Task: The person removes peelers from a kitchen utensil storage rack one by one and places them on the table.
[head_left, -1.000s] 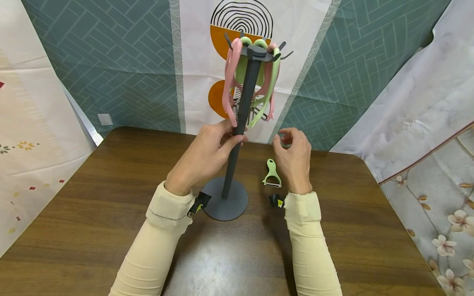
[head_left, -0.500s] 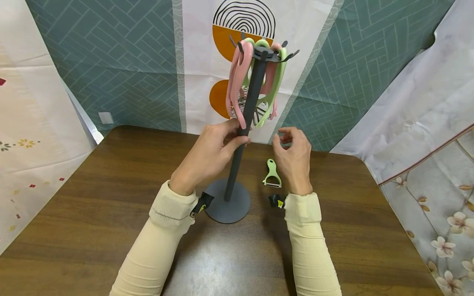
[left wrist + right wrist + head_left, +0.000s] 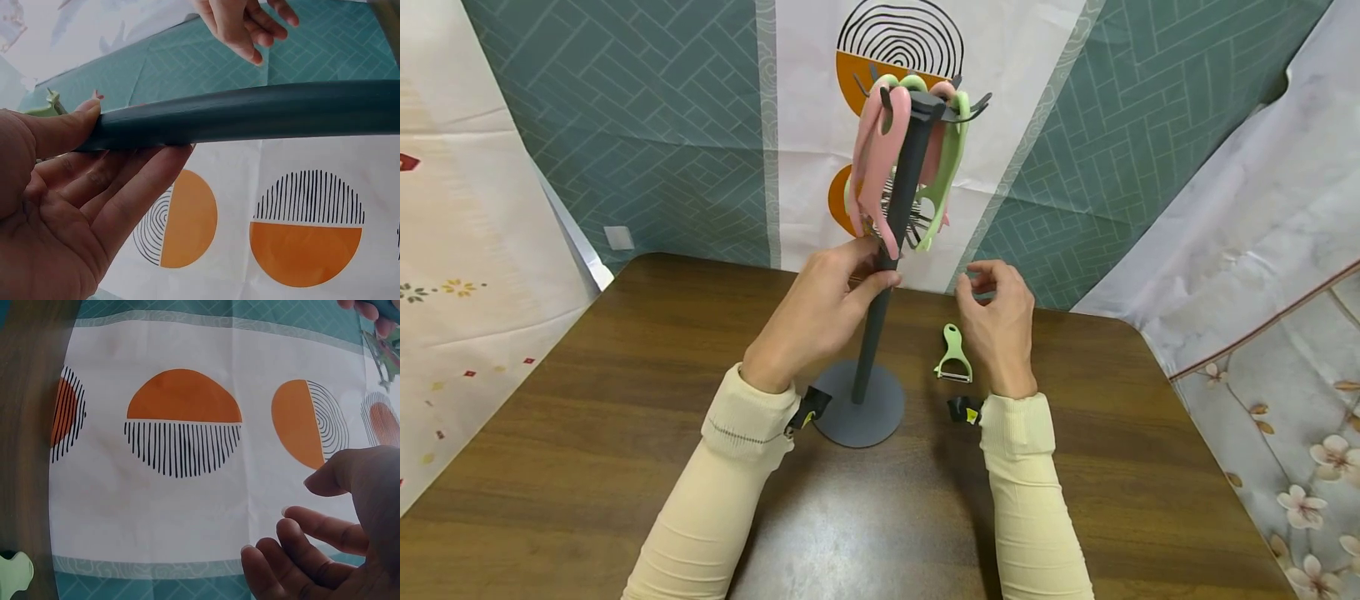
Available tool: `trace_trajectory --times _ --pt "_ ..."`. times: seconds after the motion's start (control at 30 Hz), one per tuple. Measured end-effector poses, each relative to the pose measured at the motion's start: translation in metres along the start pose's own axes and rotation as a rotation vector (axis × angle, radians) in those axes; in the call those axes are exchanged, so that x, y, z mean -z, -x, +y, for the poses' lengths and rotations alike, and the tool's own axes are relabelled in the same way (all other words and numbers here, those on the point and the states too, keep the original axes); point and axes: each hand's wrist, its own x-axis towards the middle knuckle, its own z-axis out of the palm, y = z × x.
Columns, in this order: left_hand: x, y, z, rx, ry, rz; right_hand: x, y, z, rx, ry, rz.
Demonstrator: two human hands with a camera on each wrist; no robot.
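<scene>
A dark grey hook stand with a round base (image 3: 853, 427) rises from the table. My left hand (image 3: 820, 312) grips its pole (image 3: 870, 342), thumb in front and fingers behind; the left wrist view shows the thumb and fingers (image 3: 140, 200) on the pole (image 3: 262, 112). From the hooks above hang several pink tools (image 3: 880, 167) and green tools (image 3: 951, 162), whose metal ends partly overlap. Apart from the stand, my right hand (image 3: 1000, 325) hovers with loosely bent fingers and holds nothing. Just left of it lies a green Y-shaped peeler (image 3: 953, 343) on the table.
The brown wooden table (image 3: 625, 392) ends at a patterned cloth backdrop (image 3: 700, 150). Pale curtains (image 3: 1262, 350) hang at the right, and a cream cloth (image 3: 467, 250) hangs at the left. A small white plate (image 3: 619, 238) is on the backdrop.
The top of the stand, with its hanging tools, has turned slightly, so the front pink tool shows more face-on. My left hand keeps its grip; the right hand has hardly moved.
</scene>
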Motion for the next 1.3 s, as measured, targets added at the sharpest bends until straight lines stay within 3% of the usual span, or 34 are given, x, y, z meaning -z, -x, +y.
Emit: trace_trajectory --times 0.4,0.9,1.3 --pt "0.0017 -0.0007 -0.0039 -0.017 -0.026 0.032 -0.0013 0.0016 0.0024 0.000 -0.023 -0.025" --pt "-0.0023 -0.0015 -0.0061 0.042 -0.011 0.106 -0.0036 0.0009 -0.0003 0.004 -0.022 -0.036" --pt "-0.0039 -0.0035 -0.0063 0.034 -0.024 0.068 -0.0051 0.0015 0.0023 0.003 -0.017 -0.052"
